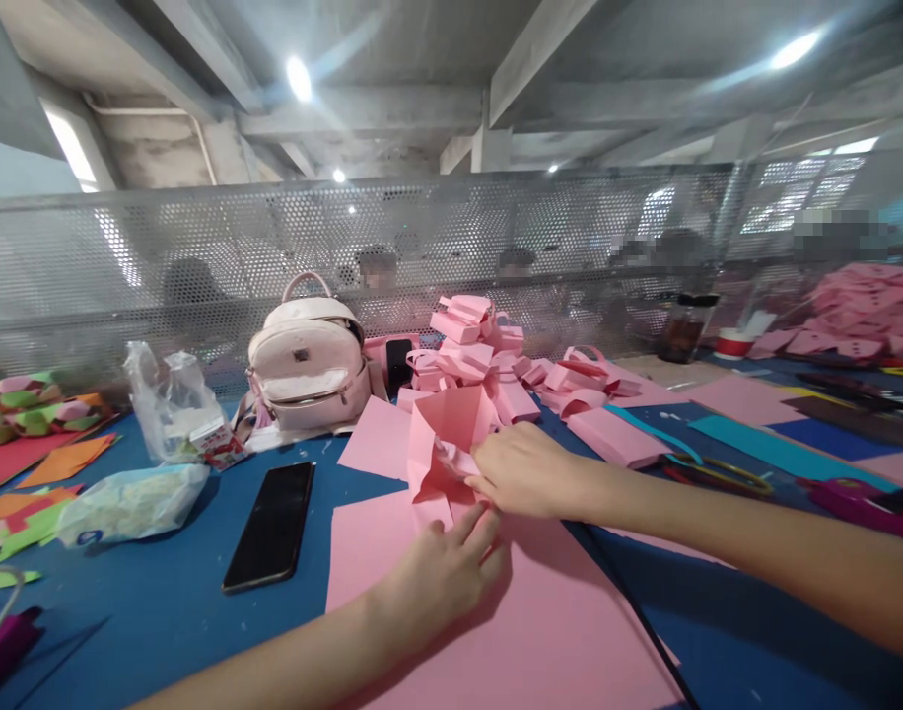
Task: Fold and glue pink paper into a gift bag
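A folded pink paper bag (451,404) stands with its opening toward me, over large flat sheets of pink paper (570,611). My right hand (521,468) reaches into the opening from the right, its fingers closed on a pink flap inside; the fingertips are partly hidden. From below, my left hand (448,567) holds the near edge of the bag between bent fingers and thumb. Just behind the bag rises a heap of finished-looking small pink paper bags (470,350).
Left of the sheets lie a black phone (270,528) and a plastic bag (133,503). A pale pink backpack (311,360) stands before a perforated metal screen (422,227). Scissors (725,473), teal paper strips (784,449) and a purple glue gun (858,503) lie right. A dark cord (636,611) crosses the sheets.
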A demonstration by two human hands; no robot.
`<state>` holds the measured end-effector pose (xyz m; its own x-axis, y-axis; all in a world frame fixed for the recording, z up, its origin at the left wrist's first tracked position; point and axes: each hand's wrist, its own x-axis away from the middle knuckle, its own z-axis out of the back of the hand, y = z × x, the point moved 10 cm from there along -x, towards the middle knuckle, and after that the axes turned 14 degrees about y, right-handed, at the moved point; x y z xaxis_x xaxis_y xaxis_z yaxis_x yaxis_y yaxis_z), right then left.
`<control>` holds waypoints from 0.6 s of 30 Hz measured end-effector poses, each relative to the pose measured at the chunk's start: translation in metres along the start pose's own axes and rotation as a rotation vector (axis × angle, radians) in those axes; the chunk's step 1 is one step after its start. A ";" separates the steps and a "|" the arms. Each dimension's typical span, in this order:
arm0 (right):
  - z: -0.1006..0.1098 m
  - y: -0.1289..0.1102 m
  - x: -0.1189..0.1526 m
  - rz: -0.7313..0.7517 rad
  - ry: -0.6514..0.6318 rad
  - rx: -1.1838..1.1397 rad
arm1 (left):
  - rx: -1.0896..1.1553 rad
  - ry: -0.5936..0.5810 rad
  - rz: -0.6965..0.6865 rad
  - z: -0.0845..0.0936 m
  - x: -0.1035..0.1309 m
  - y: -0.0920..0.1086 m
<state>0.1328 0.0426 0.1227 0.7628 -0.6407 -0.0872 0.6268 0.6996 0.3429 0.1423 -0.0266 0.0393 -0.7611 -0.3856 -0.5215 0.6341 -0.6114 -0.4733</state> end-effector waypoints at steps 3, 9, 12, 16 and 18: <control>0.001 0.001 0.000 -0.007 0.000 -0.002 | 0.017 -0.027 -0.004 0.000 0.000 0.000; 0.003 0.000 0.003 0.004 -0.002 -0.006 | 0.030 -0.055 -0.006 0.001 -0.002 0.000; 0.003 0.001 0.004 0.008 -0.003 -0.007 | 0.021 -0.052 -0.003 -0.001 -0.001 0.000; 0.002 0.006 0.005 -0.010 0.003 -0.003 | -0.006 -0.055 -0.018 -0.002 0.000 0.002; 0.001 0.007 0.005 -0.013 -0.001 0.002 | -0.015 -0.052 -0.026 -0.002 0.000 0.002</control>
<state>0.1407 0.0441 0.1259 0.7546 -0.6499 -0.0909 0.6363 0.6908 0.3434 0.1437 -0.0269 0.0370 -0.7835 -0.4052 -0.4711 0.6154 -0.6114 -0.4975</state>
